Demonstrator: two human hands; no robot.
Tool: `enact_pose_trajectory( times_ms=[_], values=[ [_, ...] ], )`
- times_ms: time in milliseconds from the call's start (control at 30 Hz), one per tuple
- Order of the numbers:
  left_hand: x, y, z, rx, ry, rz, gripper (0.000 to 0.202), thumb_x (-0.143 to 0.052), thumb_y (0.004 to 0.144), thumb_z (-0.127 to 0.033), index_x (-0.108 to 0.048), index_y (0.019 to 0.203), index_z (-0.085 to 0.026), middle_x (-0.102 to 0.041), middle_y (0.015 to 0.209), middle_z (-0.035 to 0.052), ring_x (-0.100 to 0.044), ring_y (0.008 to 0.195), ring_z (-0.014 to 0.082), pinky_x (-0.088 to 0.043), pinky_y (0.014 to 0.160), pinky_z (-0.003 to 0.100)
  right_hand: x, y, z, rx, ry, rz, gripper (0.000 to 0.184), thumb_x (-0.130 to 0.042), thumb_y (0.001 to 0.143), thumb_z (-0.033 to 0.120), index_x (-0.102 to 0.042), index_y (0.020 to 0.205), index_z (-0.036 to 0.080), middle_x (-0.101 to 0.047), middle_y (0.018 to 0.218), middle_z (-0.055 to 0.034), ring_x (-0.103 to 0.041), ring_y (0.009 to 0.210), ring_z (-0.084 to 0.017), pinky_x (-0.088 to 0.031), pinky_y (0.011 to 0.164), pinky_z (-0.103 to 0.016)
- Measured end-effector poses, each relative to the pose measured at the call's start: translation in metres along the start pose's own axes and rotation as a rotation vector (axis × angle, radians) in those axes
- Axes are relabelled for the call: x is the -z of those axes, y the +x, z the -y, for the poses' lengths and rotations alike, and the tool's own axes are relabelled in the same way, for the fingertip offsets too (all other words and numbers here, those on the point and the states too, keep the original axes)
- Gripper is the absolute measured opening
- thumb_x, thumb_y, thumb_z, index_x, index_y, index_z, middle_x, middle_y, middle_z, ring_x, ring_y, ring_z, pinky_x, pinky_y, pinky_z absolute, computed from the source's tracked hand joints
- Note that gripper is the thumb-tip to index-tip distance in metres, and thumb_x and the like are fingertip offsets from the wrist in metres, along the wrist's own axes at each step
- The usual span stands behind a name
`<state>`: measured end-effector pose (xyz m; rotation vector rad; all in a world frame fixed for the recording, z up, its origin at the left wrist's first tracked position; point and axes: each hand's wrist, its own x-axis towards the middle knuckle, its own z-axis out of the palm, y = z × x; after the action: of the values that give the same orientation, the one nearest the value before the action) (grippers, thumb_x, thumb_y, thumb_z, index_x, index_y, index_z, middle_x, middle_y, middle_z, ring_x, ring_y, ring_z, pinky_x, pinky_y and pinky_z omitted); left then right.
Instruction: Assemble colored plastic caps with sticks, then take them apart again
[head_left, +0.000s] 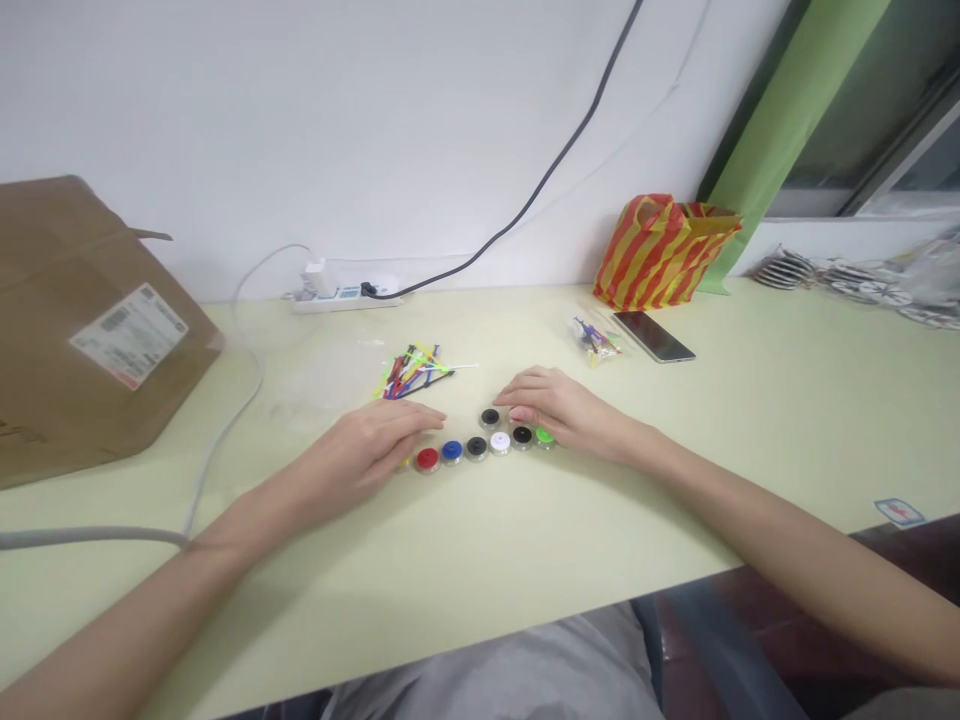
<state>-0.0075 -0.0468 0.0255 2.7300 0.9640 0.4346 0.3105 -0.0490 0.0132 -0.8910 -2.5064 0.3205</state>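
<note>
Small round clear discs with coloured tops lie in a curved row on the table: a red one (427,459), a blue one (451,452), a white one (500,442), black ones and a green one (545,437). Behind the row sits another black-topped disc (490,417). My left hand (375,445) reaches over the row's left end, fingers stretched out and apart from the thumb, partly covering a yellow disc. My right hand (562,408) is over the right end, fingers loosely curved beside the rear black disc. Its thumb covers part of another disc, and no firm grip shows.
Thin coloured plastic sticks (416,372) lie in a pile behind my left hand. Farther right are a small bag of parts (594,340), a phone (654,336) and a striped bag (660,255). A cardboard box (82,400) stands left; a power strip (345,298) lies by the wall.
</note>
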Motion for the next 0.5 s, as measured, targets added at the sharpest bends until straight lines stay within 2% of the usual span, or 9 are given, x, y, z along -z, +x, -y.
enact_pose_trajectory(
  times_ms=[100, 167, 267, 400, 500],
  values=[
    [0.0, 0.001, 0.005, 0.036, 0.0, -0.024, 0.04, -0.038, 0.105, -0.036, -0.068, 0.129, -0.024, -0.07, 0.136, 0.0059, -0.064, 0.126, 0.0254, -0.05, 0.109, 0.042, -0.002, 0.001, 0.003, 0.026, 0.006, 0.023, 0.039, -0.042, 0.109, 0.04, -0.071, 0.129, 0.023, -0.071, 0.129, -0.0102, -0.059, 0.122, -0.026, -0.043, 0.104, -0.046],
    [-0.001, 0.002, 0.009, 0.032, 0.004, -0.04, 0.039, -0.039, 0.105, -0.037, -0.068, 0.127, -0.024, -0.071, 0.134, 0.0068, -0.064, 0.124, 0.0259, -0.05, 0.109, 0.042, -0.004, 0.002, 0.004, 0.014, -0.013, 0.02, 0.04, -0.042, 0.109, 0.041, -0.072, 0.127, 0.024, -0.073, 0.126, -0.0101, -0.06, 0.119, -0.026, -0.043, 0.102, -0.045],
    [-0.002, 0.003, 0.01, 0.026, 0.038, -0.063, 0.037, -0.039, 0.105, -0.035, -0.069, 0.124, -0.024, -0.072, 0.129, 0.0075, -0.064, 0.121, 0.0262, -0.049, 0.107, 0.044, -0.007, 0.009, 0.002, -0.018, -0.095, 0.014, 0.037, -0.046, 0.108, 0.041, -0.077, 0.117, 0.024, -0.076, 0.109, -0.0105, -0.06, 0.107, -0.025, -0.044, 0.093, -0.042],
    [0.0, 0.005, 0.006, 0.037, 0.087, -0.129, 0.037, -0.036, 0.106, -0.031, -0.069, 0.119, -0.021, -0.072, 0.121, 0.0094, -0.065, 0.115, 0.026, -0.05, 0.101, 0.043, -0.006, 0.025, -0.002, -0.008, -0.216, 0.025, 0.025, -0.062, 0.101, 0.035, -0.081, 0.094, 0.019, -0.074, 0.093, -0.0107, -0.057, 0.094, -0.025, -0.041, 0.082, -0.039],
    [0.003, 0.005, 0.004, 0.051, 0.092, -0.185, 0.037, -0.035, 0.105, -0.029, -0.07, 0.114, -0.019, -0.073, 0.116, 0.011, -0.066, 0.11, 0.0262, -0.051, 0.096, 0.043, -0.005, 0.041, -0.003, 0.011, -0.221, 0.042, 0.014, -0.07, 0.096, 0.027, -0.08, 0.092, 0.018, -0.073, 0.09, -0.0094, -0.057, 0.089, -0.023, -0.041, 0.081, -0.038]
  ],
)
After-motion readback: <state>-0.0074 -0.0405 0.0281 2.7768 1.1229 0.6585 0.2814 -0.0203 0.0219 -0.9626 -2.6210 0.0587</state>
